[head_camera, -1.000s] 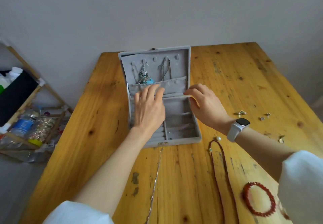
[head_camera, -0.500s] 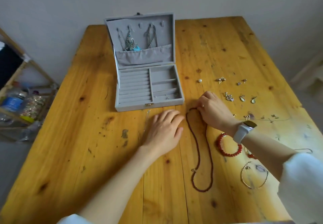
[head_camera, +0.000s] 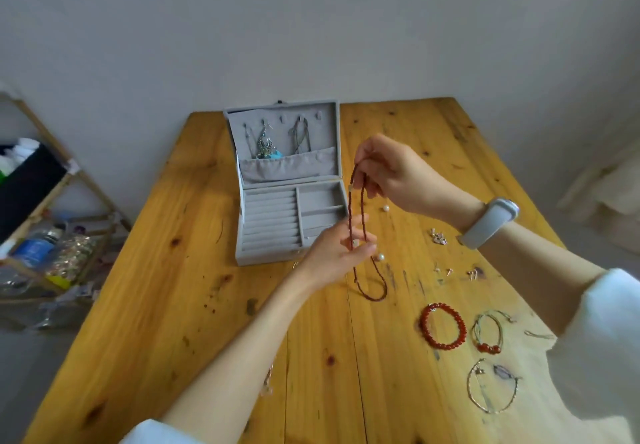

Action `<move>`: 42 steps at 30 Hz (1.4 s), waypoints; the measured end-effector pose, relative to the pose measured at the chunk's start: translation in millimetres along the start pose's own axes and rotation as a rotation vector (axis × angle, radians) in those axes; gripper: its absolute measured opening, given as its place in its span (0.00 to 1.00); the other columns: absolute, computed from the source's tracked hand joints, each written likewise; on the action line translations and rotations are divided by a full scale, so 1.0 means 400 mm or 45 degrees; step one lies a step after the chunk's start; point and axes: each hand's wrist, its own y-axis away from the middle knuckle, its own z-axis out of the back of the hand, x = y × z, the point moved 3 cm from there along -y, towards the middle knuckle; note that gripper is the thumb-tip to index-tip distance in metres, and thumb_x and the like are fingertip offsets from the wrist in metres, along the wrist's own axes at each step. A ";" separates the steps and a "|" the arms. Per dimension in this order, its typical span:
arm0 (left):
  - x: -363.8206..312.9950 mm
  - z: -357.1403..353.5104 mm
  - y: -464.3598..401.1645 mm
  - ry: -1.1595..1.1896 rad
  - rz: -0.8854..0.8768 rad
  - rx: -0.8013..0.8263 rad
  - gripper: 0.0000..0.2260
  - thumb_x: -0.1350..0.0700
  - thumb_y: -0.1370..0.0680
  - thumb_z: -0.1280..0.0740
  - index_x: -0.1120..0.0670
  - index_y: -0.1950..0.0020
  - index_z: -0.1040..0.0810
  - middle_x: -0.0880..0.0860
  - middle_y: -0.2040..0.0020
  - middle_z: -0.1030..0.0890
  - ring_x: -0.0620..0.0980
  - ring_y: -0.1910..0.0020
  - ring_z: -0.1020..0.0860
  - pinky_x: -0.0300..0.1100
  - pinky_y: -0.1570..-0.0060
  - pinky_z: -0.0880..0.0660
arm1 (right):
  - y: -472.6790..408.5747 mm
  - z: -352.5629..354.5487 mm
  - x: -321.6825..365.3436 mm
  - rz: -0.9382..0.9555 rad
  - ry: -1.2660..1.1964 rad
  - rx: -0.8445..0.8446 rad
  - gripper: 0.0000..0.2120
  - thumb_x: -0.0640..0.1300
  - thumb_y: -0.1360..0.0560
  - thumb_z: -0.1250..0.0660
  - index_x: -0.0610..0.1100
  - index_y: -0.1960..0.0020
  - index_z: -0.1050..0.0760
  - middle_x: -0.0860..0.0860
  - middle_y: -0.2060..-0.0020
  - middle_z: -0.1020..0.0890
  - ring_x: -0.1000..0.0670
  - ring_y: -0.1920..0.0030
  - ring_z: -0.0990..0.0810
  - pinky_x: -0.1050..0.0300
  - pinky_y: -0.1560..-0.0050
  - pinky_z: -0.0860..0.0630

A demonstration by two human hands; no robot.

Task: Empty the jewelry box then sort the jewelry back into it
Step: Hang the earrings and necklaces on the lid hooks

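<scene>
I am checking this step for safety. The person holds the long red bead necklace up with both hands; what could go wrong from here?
1. The red bead necklace, pinched by the right hand and left hand, may snag on the jewelry box edge.
2. Its hanging loop could sweep the loose pearl off the wooden table.
3. Pulling the hands apart might break the string.

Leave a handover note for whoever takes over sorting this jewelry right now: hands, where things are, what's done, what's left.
Right hand pinches the top of the dark red bead necklace; left hand holds its strands lower down.
Jewelry box is open; its tray compartments look empty, a few pieces hang in the lid.
On the table: red bead bracelet, two thin bracelets, small earrings, pearls.
Left: stow the necklace, then sort the rest.
</scene>
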 end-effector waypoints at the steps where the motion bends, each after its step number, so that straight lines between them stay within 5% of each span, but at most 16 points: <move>1: -0.020 0.022 -0.017 0.015 -0.025 -0.062 0.07 0.56 0.24 0.35 0.50 0.46 0.23 0.48 0.43 0.22 0.44 0.52 0.23 0.36 0.48 0.29 | -0.027 0.013 0.016 0.019 -0.021 -0.068 0.06 0.32 0.22 0.46 0.40 0.53 0.33 0.46 0.65 0.21 0.50 0.70 0.26 0.63 0.70 0.28; 3: -0.046 0.078 -0.057 0.046 -0.034 -0.223 0.05 0.57 0.23 0.36 0.49 0.55 0.22 0.49 0.54 0.18 0.46 0.53 0.21 0.39 0.48 0.28 | -0.083 0.044 0.039 0.029 -0.083 -0.216 0.07 0.32 0.22 0.47 0.41 0.55 0.34 0.46 0.66 0.22 0.50 0.72 0.25 0.63 0.70 0.27; 7: -0.086 0.206 -0.142 -0.053 -0.024 -0.489 0.06 0.56 0.23 0.35 0.54 0.52 0.19 0.47 0.61 0.21 0.40 0.64 0.25 0.25 0.65 0.33 | -0.184 0.087 0.058 0.013 -0.334 -0.435 0.13 0.32 0.22 0.49 0.46 0.60 0.35 0.46 0.66 0.23 0.54 0.73 0.22 0.62 0.70 0.24; 11: -0.103 0.310 -0.232 -0.297 -0.044 -0.648 0.09 0.52 0.25 0.33 0.56 0.58 0.17 0.46 0.67 0.30 0.46 0.66 0.31 0.31 0.69 0.39 | -0.276 0.104 0.064 0.042 -0.434 -0.538 0.12 0.33 0.21 0.50 0.46 0.60 0.36 0.45 0.63 0.22 0.46 0.66 0.21 0.54 0.61 0.20; 16: -0.078 0.358 -0.314 -0.481 -0.016 -0.729 0.13 0.50 0.25 0.34 0.52 0.69 0.23 0.50 0.74 0.25 0.49 0.70 0.26 0.43 0.64 0.30 | -0.350 0.092 0.032 0.043 -0.460 -0.562 0.13 0.33 0.21 0.50 0.45 0.60 0.36 0.45 0.63 0.22 0.44 0.63 0.21 0.50 0.57 0.20; 24: -0.050 0.337 -0.378 -0.332 -0.182 -0.810 0.09 0.53 0.25 0.36 0.55 0.58 0.18 0.52 0.67 0.18 0.52 0.63 0.20 0.48 0.57 0.25 | -0.376 0.097 -0.010 0.114 -0.474 -0.580 0.13 0.33 0.21 0.49 0.47 0.59 0.35 0.46 0.62 0.22 0.47 0.64 0.20 0.53 0.58 0.20; 32: -0.052 0.315 -0.370 -0.523 -0.405 -0.986 0.03 0.62 0.26 0.33 0.58 0.58 0.19 0.55 0.66 0.20 0.50 0.69 0.27 0.35 0.68 0.42 | -0.363 0.116 -0.031 0.138 -0.514 -0.612 0.13 0.33 0.21 0.49 0.47 0.59 0.35 0.46 0.62 0.22 0.49 0.65 0.19 0.57 0.61 0.20; 37: 0.021 0.281 -0.370 -0.468 -0.263 -0.880 0.10 0.60 0.25 0.34 0.58 0.44 0.21 0.56 0.55 0.18 0.54 0.56 0.20 0.43 0.55 0.25 | -0.346 0.091 -0.073 0.050 -0.511 -0.583 0.13 0.33 0.21 0.49 0.46 0.59 0.35 0.45 0.62 0.22 0.45 0.62 0.19 0.56 0.59 0.19; 42: 0.055 0.260 -0.361 -0.581 -0.198 -0.899 0.16 0.56 0.23 0.36 0.56 0.36 0.28 0.54 0.49 0.22 0.52 0.50 0.24 0.46 0.51 0.27 | -0.339 0.077 -0.104 -0.024 -0.461 -0.547 0.11 0.34 0.21 0.49 0.46 0.58 0.34 0.46 0.61 0.21 0.43 0.59 0.18 0.51 0.55 0.19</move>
